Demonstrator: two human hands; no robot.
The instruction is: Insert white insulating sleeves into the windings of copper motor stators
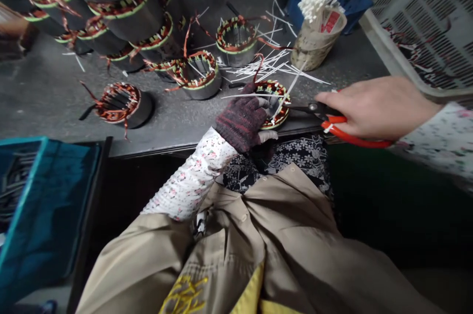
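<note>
jacket (291, 240), stator (275, 88) partly behind left hand (244, 119)

The left hand (242, 119) partly hides the wound core (283, 115) at the near edge of the worktop (166, 124); the teal bin (64, 205) beyond that edge is cropped at left.

Dark grey worktop (173, 122), copper-wound rings (205, 90) standing singly and stacked, scattered white strips (264, 68), tan cup (312, 50), blue bin (353, 4)

The grey worktop (48, 88) stands dimly lit, dark beneath.
</note>
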